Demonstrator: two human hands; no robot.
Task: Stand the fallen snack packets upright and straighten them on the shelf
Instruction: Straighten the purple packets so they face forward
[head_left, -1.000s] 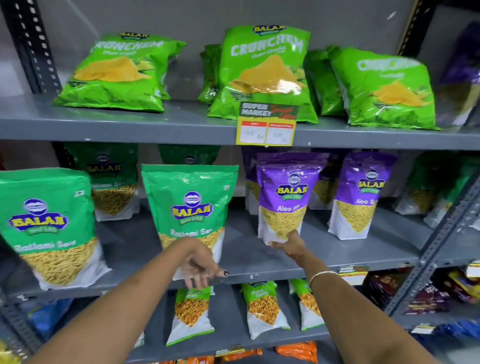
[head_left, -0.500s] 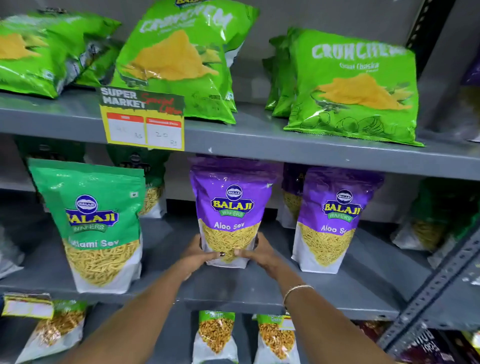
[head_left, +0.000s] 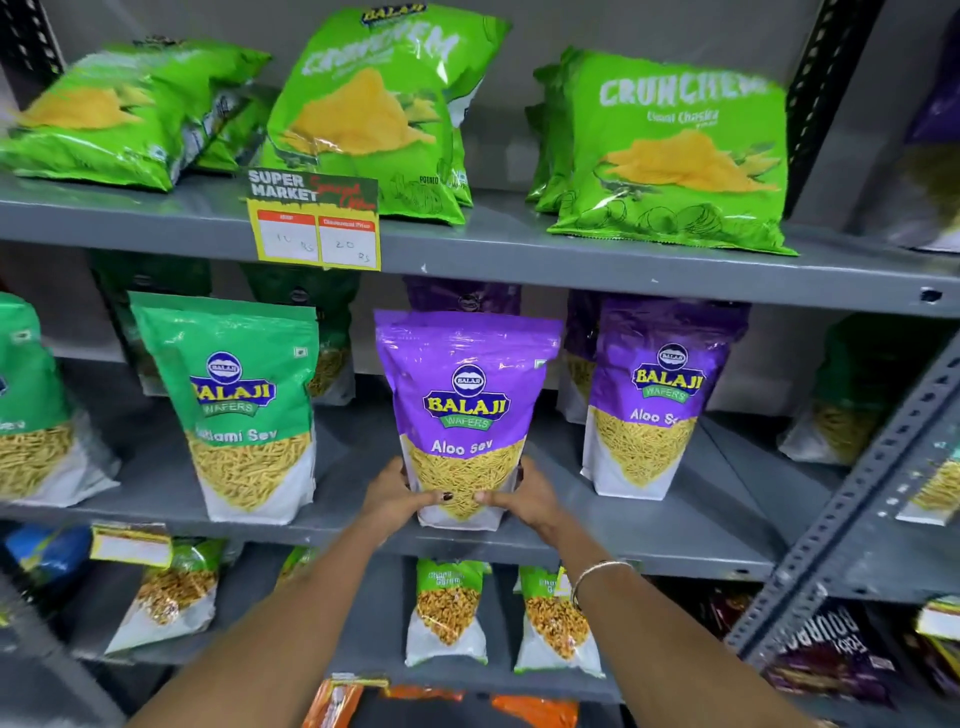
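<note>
A purple Aloo Sev packet (head_left: 465, 395) stands upright near the front edge of the grey middle shelf (head_left: 649, 535). My left hand (head_left: 392, 493) grips its lower left corner and my right hand (head_left: 522, 496) grips its lower right corner, thumbs across the front. A second purple Aloo Sev packet (head_left: 660, 400) stands upright to the right. A green Ratlami Sev packet (head_left: 241, 410) stands upright to the left. More purple packets sit behind, mostly hidden.
Green Crunchem bags (head_left: 670, 156) lean on the top shelf (head_left: 571, 254), behind a yellow price tag (head_left: 317, 228). Small green packets (head_left: 449, 613) stand on the lower shelf. A perforated grey upright (head_left: 852, 499) slants at the right.
My left hand left the green packet and joined my right hand on the purple Aloo Sev packet. The view shifted right and closer to the shelf.
</note>
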